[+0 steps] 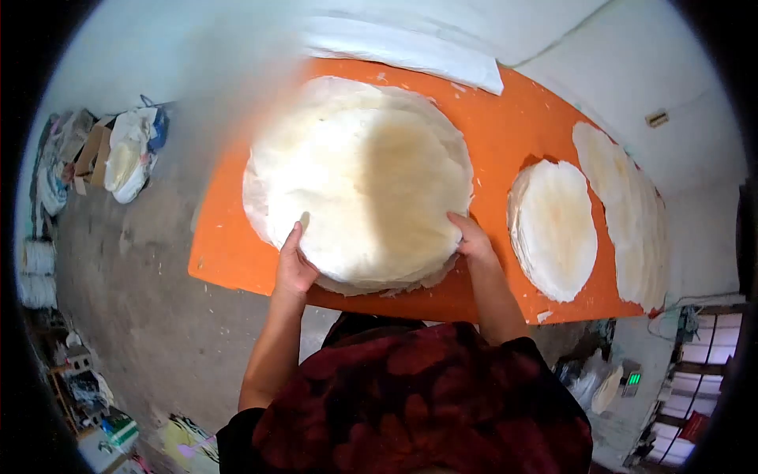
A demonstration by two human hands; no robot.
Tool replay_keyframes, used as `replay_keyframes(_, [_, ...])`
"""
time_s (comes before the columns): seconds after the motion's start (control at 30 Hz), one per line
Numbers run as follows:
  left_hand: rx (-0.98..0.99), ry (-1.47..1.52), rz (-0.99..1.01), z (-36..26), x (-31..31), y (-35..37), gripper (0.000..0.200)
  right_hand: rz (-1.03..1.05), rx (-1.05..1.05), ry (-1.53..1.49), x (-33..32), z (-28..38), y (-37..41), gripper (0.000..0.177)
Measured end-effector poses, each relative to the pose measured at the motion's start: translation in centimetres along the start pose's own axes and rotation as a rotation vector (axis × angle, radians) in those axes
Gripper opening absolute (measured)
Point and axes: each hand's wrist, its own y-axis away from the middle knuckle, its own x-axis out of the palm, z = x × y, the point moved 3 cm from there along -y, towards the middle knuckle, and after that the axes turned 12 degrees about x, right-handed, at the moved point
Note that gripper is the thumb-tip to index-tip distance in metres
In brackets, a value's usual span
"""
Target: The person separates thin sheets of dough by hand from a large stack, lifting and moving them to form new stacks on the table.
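Note:
A large, thin, off-white round flatbread [339, 174] with faintly browned patches lies over a broad stack of similar flatbreads [259, 186] whose ragged edges show around it. My left hand [295, 267] grips its near left edge, thumb on top and fingers hidden below. At its right edge my right hand [476, 239] pinches in the same way, thumb on the upper face. A shadow falls across the right half of the sheet. Both forearms reach in from the near side of the orange table [493, 130].
To the right stands a smaller stack of flatbreads [555, 229], with further flatbreads [620, 213] along the table's right end. White sheeting [403, 46] lies along the wall. Bags [130, 154] and a cardboard box [95, 154] sit on the floor at left. Crumbs dot the table.

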Motion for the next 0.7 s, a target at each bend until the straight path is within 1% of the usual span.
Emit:
replay_keyframes(0.03, [-0.029, -0.035, -0.039, 0.1, 0.1, -0.1, 0.046, 0.03, 0.021, -0.022, -0.5, -0.1, 0.0, 0.043])
replay_keyframes(0.07, [-0.039, -0.075, -0.051, 0.4, -0.2, -0.6, 0.046, -0.011, 0.01, -0.056, -1.1, -0.1, -0.1, 0.043])
replay_keyframes(0.13, [-0.056, -0.152, -0.069, 1.1, -1.1, -1.5, 0.046, -0.092, -0.013, -0.123, 0.5, 0.1, 0.8, 0.043])
replay_keyframes(0.23, [0.051, -0.283, -0.128, 1.2, -1.7, -1.8, 0.043, -0.269, -0.21, 0.055, 1.4, 0.0, 1.6, 0.044])
replay_keyframes(0.3, [0.058, -0.334, -0.133, 0.6, -1.0, -1.2, 0.042, -0.269, -0.314, 0.157, 2.7, 0.6, 2.3, 0.044])
replay_keyframes(0.33, [0.054, -0.36, -0.123, 0.6, 0.3, -0.8, 0.042, -0.281, -0.375, 0.204, 3.0, 1.4, 3.0, 0.043])
replay_keyframes(0.4, [0.104, -0.48, -0.099, 0.4, 3.8, 0.7, 0.042, -0.204, -0.538, 0.322, 3.4, 3.6, 4.4, 0.042])
replay_keyframes(0.43, [0.13, -0.467, -0.089, 0.6, 5.4, 1.2, 0.039, -0.155, -0.519, 0.299, 3.8, 4.9, 5.7, 0.039])
replay_keyframes(0.53, [0.183, -0.51, -0.028, 2.2, 10.9, 2.8, 0.039, -0.212, -0.497, 0.317, 4.1, 9.0, 11.6, 0.036])
replay_keyframes(0.6, [0.145, -0.508, 0.081, 4.6, 14.7, 3.8, 0.041, -0.237, -0.585, 0.179, 2.1, 11.4, 15.6, 0.034])
replay_keyframes(0.63, [0.131, -0.503, 0.132, 6.2, 16.6, 4.1, 0.041, -0.325, -0.565, 0.189, 1.0, 12.8, 18.3, 0.036])
replay_keyframes(0.67, [0.115, -0.5, 0.182, 7.9, 18.5, 4.6, 0.041, -0.445, -0.588, 0.242, -0.4, 14.2, 20.9, 0.037])
replay_keyframes(0.7, [0.097, -0.489, 0.219, 9.6, 20.8, 5.3, 0.041, -0.464, -0.605, 0.125, -2.5, 15.3, 22.8, 0.037])
